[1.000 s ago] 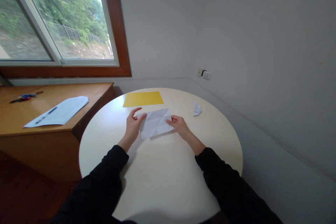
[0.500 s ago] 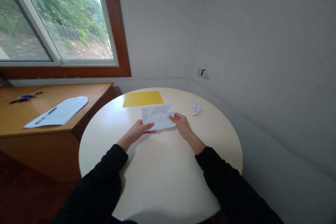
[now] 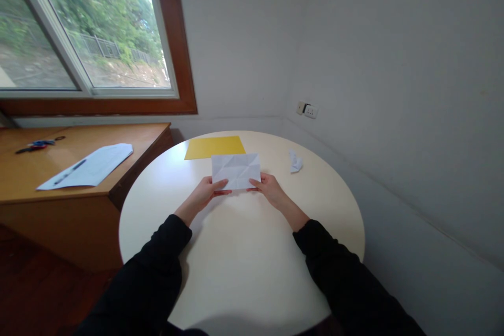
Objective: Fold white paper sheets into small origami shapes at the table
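Observation:
A creased white sheet of paper [image 3: 236, 169] is held up over the round table, its long side running left to right. My left hand [image 3: 208, 190] pinches its lower left part, thumb on the near face and fingers behind. At the lower right, my right hand [image 3: 270, 189] grips it the same way. Fold lines cross the paper, some of them slanting. Beyond its top edge lies a flat yellow sheet [image 3: 214, 147], and a folded white paper piece [image 3: 295, 161] rests to the right.
The round white table [image 3: 244, 257] stands against the wall. On the left, a wooden desk [image 3: 145, 155] carries white papers [image 3: 102, 165] with a pen [image 3: 70, 171] on top, and scissors [image 3: 41, 144] farther back. A wall socket [image 3: 311, 111] sits behind the table.
The white paper has turned slightly and is now level. My right hand has shifted down along it to the lower right corner, while my left hand has risen a little.

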A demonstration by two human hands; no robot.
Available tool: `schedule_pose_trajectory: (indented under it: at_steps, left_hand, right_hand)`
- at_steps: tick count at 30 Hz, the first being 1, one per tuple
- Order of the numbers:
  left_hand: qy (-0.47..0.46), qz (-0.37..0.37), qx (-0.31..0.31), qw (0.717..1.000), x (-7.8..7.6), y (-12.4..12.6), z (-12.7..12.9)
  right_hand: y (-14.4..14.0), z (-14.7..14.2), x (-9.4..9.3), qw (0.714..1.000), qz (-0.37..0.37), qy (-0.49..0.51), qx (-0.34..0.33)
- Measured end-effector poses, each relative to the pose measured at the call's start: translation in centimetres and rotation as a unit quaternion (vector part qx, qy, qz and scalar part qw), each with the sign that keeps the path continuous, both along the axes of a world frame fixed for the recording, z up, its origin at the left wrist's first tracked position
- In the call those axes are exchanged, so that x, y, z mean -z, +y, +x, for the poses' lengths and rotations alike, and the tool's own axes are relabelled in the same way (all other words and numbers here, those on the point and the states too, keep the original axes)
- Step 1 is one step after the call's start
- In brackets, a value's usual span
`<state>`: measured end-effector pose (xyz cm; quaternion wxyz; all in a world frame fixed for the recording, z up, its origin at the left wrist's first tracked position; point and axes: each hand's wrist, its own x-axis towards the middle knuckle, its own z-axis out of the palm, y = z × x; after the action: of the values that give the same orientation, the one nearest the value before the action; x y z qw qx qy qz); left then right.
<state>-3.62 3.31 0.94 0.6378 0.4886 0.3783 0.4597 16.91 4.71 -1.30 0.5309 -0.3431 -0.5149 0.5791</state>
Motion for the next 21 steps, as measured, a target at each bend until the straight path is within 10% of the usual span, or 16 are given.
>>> schedule_pose_trajectory:
  at_steps: [21]
  left_hand:
    - [0.003, -0.002, -0.108, 0.994, 1.3, 1.6, -1.3]
  right_hand:
    - [0.5, 0.3, 0.3, 0.977, 0.094, -0.167, 0.097]
